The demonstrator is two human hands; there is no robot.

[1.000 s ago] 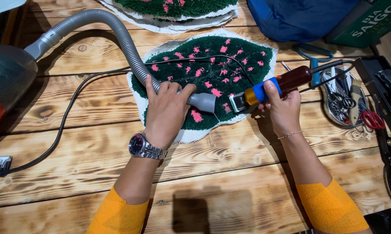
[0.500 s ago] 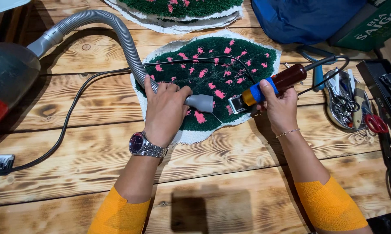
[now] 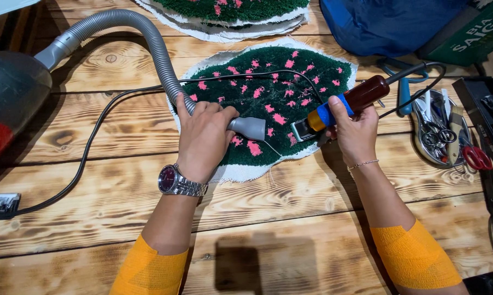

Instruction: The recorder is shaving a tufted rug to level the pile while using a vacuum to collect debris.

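Head view: hands hold nozzle point(image 3: 247, 128) and trimmer point(image 3: 342, 106) at rug's point(image 3: 268, 87) near edge.

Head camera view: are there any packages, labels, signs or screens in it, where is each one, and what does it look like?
Green box: top right corner of the wooden table, beside a blue bag; flat-sided, dark green with white lettering, partly cut off by the picture's edge.
No screens or signs show.

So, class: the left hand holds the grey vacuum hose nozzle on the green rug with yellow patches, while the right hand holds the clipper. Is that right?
Not quite. The head view shows the green rug has pink patches, not yellow. The rest stands: left hand on the vacuum hose nozzle, right hand holding the clipper.
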